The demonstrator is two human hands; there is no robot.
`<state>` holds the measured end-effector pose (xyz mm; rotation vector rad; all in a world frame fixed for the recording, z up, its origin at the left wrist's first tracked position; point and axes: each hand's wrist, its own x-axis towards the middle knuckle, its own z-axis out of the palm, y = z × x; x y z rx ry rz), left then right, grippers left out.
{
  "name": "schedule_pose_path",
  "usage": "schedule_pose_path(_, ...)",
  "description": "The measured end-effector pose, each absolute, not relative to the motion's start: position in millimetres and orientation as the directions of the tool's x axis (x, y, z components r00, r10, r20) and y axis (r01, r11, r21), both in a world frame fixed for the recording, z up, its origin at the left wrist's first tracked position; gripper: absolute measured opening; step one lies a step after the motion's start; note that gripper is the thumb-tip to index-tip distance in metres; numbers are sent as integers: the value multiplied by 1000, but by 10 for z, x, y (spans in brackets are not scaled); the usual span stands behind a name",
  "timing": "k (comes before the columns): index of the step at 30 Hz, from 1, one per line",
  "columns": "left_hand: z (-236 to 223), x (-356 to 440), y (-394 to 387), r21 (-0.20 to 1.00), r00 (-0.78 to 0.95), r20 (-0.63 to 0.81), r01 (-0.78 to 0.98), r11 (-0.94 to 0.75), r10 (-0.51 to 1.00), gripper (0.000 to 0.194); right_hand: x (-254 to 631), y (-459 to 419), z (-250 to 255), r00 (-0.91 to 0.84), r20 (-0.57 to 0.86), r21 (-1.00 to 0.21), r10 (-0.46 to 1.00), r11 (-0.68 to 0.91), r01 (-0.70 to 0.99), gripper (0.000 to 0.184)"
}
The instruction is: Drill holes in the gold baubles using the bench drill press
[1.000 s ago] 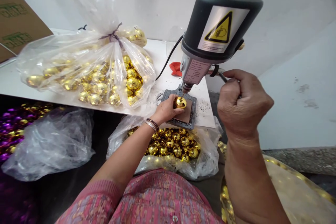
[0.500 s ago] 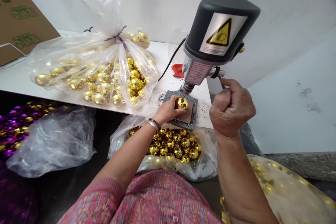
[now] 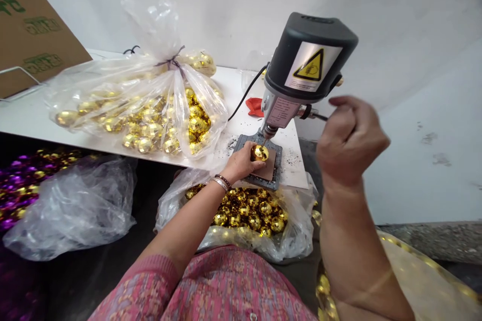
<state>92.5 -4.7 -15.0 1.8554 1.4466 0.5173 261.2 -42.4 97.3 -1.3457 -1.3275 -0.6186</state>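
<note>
Gold and faceted, the ball is pinched in the left hand over the brown pad, just below the drill chuck; no long axis is shown by its round form. Well apart to the right, the lever is gripped by the curled right hand, the farther one from the ball.

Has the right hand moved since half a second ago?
Yes: judged against the table, the right hand has shifted rightward and up in the picture.
</note>
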Motion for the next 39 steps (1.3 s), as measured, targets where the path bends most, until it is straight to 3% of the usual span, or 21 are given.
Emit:
schedule_pose_path(4, -209, 887, -129, 845, 276, -54, 524, -103, 960, 61, 2668, -287, 1368, 314, 822, -432, 475, 160, 887, 53)
schedule_pose_path(8, -231, 750, -277, 913, 318, 2, 387, -132, 948, 63, 2656, -260, 1434, 348, 781, -481, 518, 145, 864, 49)
schedule_pose_path(13, -111, 463, -514, 892, 410, 12, 409, -195, 912, 61, 2633, -292, 1422, 363, 758, -503, 541, 132, 854, 46)
schedule_pose_path(19, 2, 137, -651, 801, 504, -49, 535, -267, 862, 71, 2637, -303, 1403, 311, 800, -446, 514, 163, 880, 49)
schedule_pose_path(21, 59, 70, -562, 766, 423, -10, 586, -265, 906, 56, 2630, -311, 1396, 317, 801, -453, 507, 168, 876, 48)
schedule_pose_path(24, 197, -18, -252, 679, 158, 86, 713, -174, 984, 34, 2618, -332, 1391, 332, 794, -472, 509, 173, 865, 49)
schedule_pose_path(28, 363, -178, 294, 492, -113, 169, 870, 16, 979, 42, 2609, -362, 1383, 315, 797, -469, 515, 200, 860, 49)
schedule_pose_path(33, 289, -323, 659, 390, -197, 14, 904, 176, 980, 36, 2600, -387, 1373, 314, 798, -473, 515, 213, 855, 48)
schedule_pose_path(36, 175, -335, 685, 492, -199, -5, 853, 176, 980, 41, 2607, -390, 1366, 308, 803, -470, 510, 225, 853, 48)
schedule_pose_path(39, 165, -339, 607, 814, -263, 6, 562, 148, 965, 51, 2624, -391, 1341, 299, 806, -466, 510, 239, 852, 45)
